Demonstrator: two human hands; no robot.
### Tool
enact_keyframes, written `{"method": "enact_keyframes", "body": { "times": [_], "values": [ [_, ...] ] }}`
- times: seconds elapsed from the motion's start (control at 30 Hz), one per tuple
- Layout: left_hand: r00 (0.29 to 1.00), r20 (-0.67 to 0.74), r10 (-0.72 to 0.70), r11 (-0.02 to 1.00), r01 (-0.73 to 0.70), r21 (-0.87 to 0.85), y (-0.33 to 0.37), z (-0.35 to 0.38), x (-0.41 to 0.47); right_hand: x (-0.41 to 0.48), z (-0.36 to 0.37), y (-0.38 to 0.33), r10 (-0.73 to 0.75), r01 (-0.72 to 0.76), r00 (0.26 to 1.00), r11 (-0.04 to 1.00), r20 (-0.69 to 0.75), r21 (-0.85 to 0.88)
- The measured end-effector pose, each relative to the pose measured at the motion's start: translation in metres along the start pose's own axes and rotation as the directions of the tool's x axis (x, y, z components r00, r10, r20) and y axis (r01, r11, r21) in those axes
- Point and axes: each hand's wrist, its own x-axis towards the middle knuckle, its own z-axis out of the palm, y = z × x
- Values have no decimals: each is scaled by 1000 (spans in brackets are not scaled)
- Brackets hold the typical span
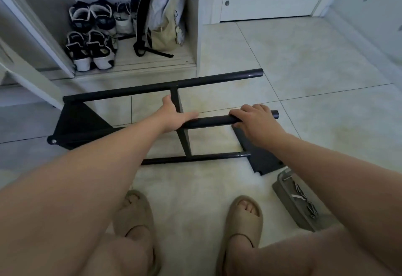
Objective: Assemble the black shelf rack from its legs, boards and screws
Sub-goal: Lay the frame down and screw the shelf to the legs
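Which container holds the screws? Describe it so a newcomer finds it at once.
On the pale tiled floor, look right of the person's right beige slipper, just nearer than the loose flat black board. There lies a shallow grey tray, the only thing holding silver screws.
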Motion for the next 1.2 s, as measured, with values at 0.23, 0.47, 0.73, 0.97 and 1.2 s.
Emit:
{"method": "enact_keyframes", "body": {
  "times": [0.23,0.47,0.73,0.97,1.2],
  "values": [
    [1000,-7,-21,983,22,181,1,-2,29,22,14,14,-1,0,997,1000,78,6],
    [999,-17,-43,986,46,163,-11,-4,46,42,24,13,0,-4,989,1000,147,31],
    [996,-12,-92,984,93,151,-34,-9,38,50,30,-7,-10,-2,969,999,246,48],
    [996,25,-84,982,79,174,-36,-7,30,40,28,-8,-5,-9,960,999,281,46],
    [994,48,-101,980,91,177,-38,-5,24,41,24,-8,1,-14,937,999,350,35]
  ]
}}
